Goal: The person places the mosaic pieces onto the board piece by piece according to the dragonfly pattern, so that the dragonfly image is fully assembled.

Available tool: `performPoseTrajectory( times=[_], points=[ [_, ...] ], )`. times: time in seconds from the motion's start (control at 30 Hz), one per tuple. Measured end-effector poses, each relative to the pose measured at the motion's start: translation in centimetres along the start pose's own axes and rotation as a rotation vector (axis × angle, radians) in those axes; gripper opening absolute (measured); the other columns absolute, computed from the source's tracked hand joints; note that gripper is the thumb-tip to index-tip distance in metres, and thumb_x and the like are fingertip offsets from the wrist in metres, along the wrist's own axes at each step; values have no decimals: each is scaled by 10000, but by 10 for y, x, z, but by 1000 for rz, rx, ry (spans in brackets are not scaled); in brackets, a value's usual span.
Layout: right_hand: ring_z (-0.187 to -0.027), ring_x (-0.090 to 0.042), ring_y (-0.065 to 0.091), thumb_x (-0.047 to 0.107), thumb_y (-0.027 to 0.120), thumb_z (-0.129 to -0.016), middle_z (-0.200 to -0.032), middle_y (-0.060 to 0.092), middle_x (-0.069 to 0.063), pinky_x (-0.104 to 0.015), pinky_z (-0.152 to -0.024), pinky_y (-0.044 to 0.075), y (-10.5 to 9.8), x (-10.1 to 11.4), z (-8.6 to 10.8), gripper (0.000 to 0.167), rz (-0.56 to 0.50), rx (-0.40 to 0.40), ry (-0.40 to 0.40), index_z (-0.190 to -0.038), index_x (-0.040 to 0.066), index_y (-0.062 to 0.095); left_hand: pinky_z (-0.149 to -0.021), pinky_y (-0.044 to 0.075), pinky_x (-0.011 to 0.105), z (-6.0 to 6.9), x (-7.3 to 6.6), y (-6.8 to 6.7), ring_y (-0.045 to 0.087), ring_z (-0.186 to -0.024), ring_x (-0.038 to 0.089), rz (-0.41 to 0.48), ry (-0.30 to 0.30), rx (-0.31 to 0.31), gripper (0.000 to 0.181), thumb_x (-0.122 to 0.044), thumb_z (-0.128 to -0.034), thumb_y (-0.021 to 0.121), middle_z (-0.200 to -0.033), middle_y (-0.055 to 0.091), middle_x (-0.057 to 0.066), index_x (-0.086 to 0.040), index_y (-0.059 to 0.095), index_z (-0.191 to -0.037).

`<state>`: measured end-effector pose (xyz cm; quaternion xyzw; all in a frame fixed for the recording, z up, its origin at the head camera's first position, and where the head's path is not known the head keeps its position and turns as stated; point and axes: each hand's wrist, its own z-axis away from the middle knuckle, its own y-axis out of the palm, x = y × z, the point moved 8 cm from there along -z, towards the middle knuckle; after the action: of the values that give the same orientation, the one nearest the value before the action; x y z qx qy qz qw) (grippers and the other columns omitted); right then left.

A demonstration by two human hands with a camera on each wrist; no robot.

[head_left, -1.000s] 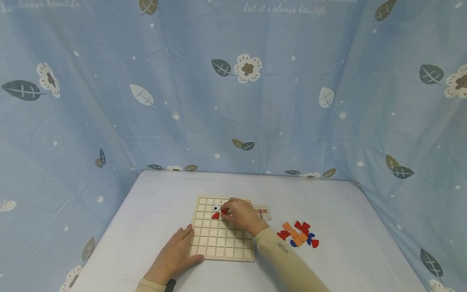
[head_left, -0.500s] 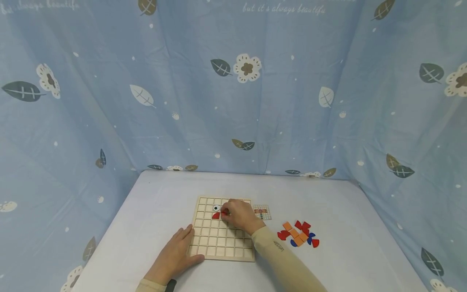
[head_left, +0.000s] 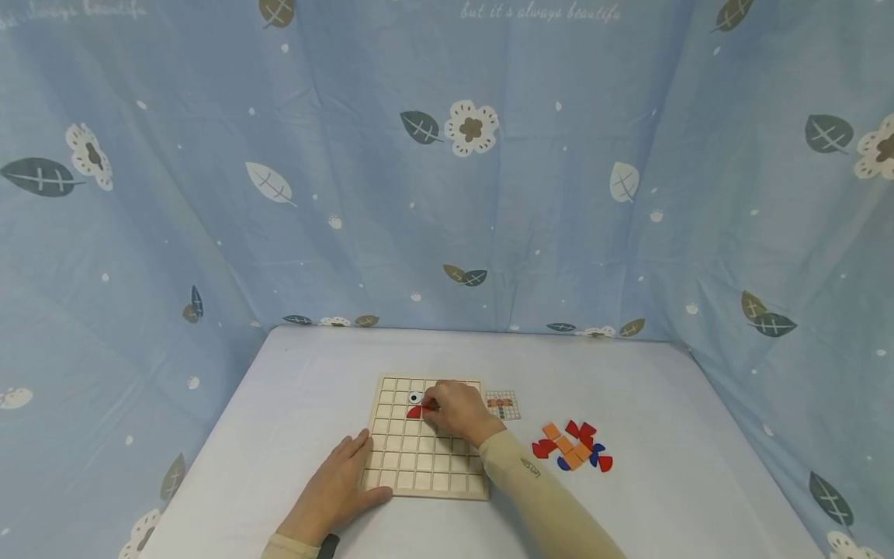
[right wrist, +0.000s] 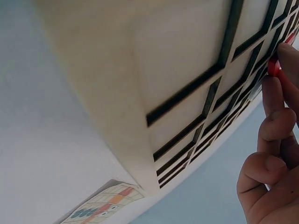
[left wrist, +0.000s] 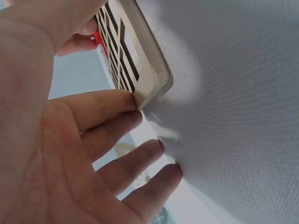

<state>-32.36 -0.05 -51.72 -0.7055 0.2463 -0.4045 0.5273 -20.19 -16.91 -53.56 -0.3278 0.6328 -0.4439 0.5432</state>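
A wooden grid board [head_left: 426, 462] lies on the white table. My left hand [head_left: 331, 487] rests at its near left corner, fingers straight along the side and thumb at the front edge. The left wrist view shows fingertips [left wrist: 126, 100] touching the board's corner. Over the upper part of the grid, my right hand [head_left: 461, 411] pinches a small red piece [right wrist: 274, 67] between thumb and finger; the hand hides part of it. Just left of it, a red quarter-circle piece [head_left: 414, 412] sits in a cell below a white tile with a black dot [head_left: 415, 397].
Right of the board lies a small pattern card [head_left: 504, 405] showing a coloured figure on a grid. Farther right are loose pieces: several orange squares [head_left: 564, 444], red pieces [head_left: 605, 463] and blue ones [head_left: 563, 463]. A blue patterned curtain [head_left: 447, 194] hangs around the table.
The right hand stays at nearly the same spot on the grid, its forearm shifted slightly to the left, showing more of the card. The left hand has not moved.
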Motion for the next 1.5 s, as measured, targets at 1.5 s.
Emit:
performPoseTrajectory(
  times=[1.5],
  points=[
    [-766,-89,594,149,804,-877,-983,685,101,-224,-634,532,-73,-63,92,261,-97,-247,-10,-1133,189,770,-1163,354,552,-1,2,3,392,-1400,480,-14,-23,40,958,-561,-787,807,-1537,440,221,82,508,-1431]
  ],
)
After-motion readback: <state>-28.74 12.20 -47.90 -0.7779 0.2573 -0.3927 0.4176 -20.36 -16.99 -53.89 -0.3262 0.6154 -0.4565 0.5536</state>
